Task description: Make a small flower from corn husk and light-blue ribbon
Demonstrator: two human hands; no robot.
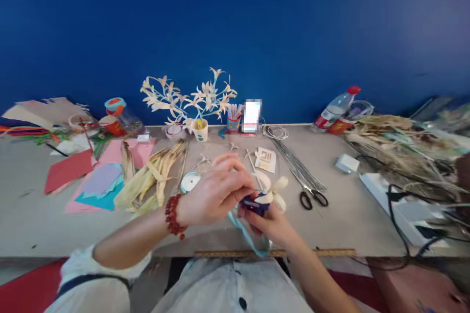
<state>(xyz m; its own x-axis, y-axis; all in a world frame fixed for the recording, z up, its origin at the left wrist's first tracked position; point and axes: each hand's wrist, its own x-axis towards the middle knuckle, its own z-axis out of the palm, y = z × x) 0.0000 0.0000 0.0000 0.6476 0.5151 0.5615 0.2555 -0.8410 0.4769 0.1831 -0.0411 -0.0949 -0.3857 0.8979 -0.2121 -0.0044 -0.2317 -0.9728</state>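
My right hand (270,222) is closed round a small dark blue device (255,207) with a red light on its front. Cream petals of a husk flower (277,190) show right beside that hand; whether its fingers also grip the flower cannot be made out. Over the top of the device reaches my left hand (211,195), its fingers bent and pressed together at the device's upper left; what they pinch is hidden. Below both hands a light blue ribbon (249,239) hangs in a loop. A ribbon spool (190,182) lies left of my left hand.
Scissors (312,198) and a bundle of wires (297,164) lie to the right. Corn husks (157,176) and coloured paper (101,188) cover the left. Behind stand potted husk flowers (200,129) and a phone (251,115). A wooden ruler (330,253) runs along the front edge.
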